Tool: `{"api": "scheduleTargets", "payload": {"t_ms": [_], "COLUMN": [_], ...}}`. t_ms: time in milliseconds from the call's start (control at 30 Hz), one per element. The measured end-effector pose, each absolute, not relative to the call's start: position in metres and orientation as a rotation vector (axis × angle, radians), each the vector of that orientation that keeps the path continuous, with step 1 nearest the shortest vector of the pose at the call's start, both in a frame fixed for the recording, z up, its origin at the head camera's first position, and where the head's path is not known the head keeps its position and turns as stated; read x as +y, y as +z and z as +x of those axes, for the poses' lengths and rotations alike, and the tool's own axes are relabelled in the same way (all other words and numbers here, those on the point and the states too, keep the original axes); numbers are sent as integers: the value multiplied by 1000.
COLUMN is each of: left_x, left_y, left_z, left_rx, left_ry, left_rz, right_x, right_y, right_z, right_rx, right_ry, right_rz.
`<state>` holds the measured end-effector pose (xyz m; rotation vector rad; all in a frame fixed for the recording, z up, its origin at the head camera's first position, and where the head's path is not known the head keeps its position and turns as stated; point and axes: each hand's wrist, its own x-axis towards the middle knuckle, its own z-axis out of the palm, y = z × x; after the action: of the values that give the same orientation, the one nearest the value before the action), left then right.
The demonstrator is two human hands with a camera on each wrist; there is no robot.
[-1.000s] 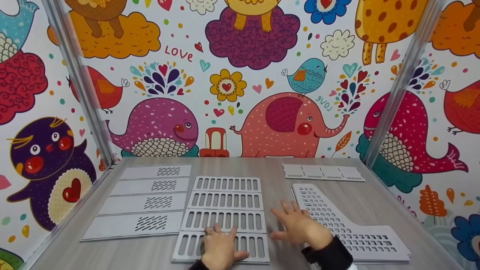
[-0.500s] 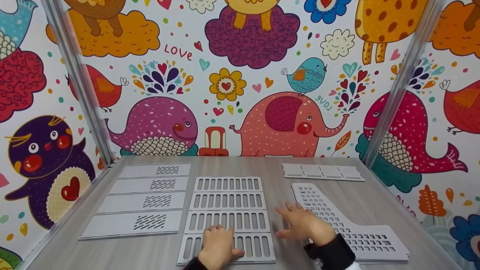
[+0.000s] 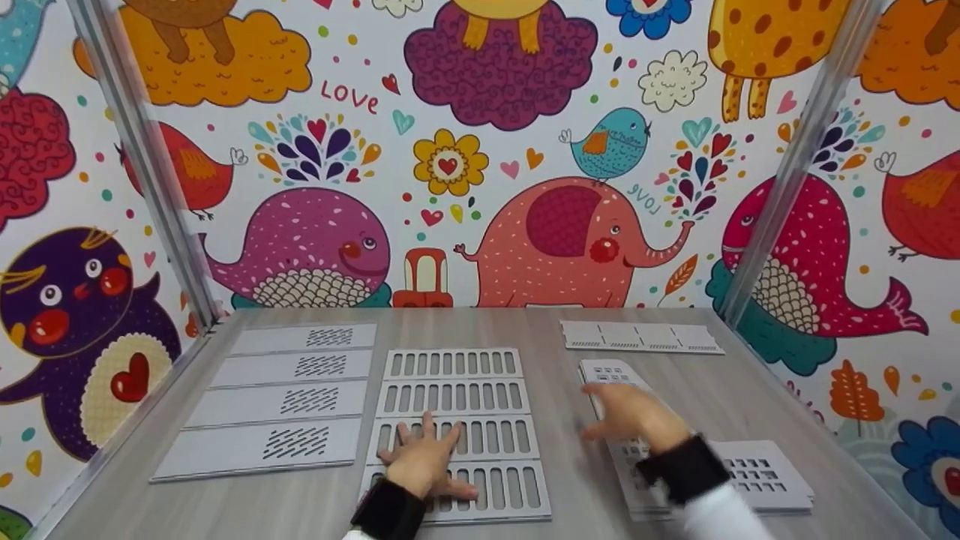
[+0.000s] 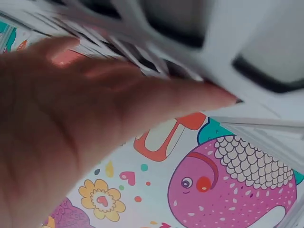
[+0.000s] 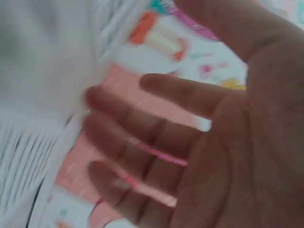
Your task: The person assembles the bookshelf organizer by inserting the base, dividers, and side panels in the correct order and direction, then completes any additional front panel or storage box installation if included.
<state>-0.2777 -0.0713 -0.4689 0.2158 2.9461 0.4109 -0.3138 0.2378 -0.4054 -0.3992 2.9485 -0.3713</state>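
Observation:
My left hand (image 3: 420, 461) rests with spread, straight fingers on the nearer rows of the white slotted panels (image 3: 517, 514), which lie in the middle of the table. In the left wrist view its thumb (image 4: 190, 97) reaches right up to the slotted surface. My right hand (image 3: 637, 416) is over the white L-shaped panel (image 3: 784, 480) pierced with small square holes, covering part of it. The right wrist view shows that palm (image 5: 209, 166) with loosely bent fingers apart and nothing between them.
Flat white panels with slanted slits (image 3: 240, 405) lie in rows at the left of the wood-grain table (image 3: 480, 330). A narrow white strip (image 3: 622, 337) sits at the back right. Printed walls (image 3: 510, 82) and metal posts (image 3: 142, 150) surround the table.
The nearer slotted panels have shifted slightly right. My left hand's fingers have spread and moved a little left and forward. My right hand has moved right and forward over the L-shaped panel.

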Motion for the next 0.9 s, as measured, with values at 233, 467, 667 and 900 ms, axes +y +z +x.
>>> {"api": "scheduleTargets", "payload": {"t_ms": [233, 467, 667, 900], "left_x": [-68, -64, -64, -65], "left_y": [-464, -467, -470, -469], "left_z": [-279, -279, -280, -279], "left_rx": [2949, 2892, 2869, 2870], "left_ry": [331, 375, 414, 418], "left_rz": [138, 92, 95, 82], "right_x": [308, 336, 345, 334], "right_y": [-400, -412, -392, -344], "right_z": [-347, -353, -364, -392], "right_rx": [2760, 2708, 2705, 2795], "right_ry": [-107, -112, -322, -783], "right_rz": [66, 73, 63, -345]}}
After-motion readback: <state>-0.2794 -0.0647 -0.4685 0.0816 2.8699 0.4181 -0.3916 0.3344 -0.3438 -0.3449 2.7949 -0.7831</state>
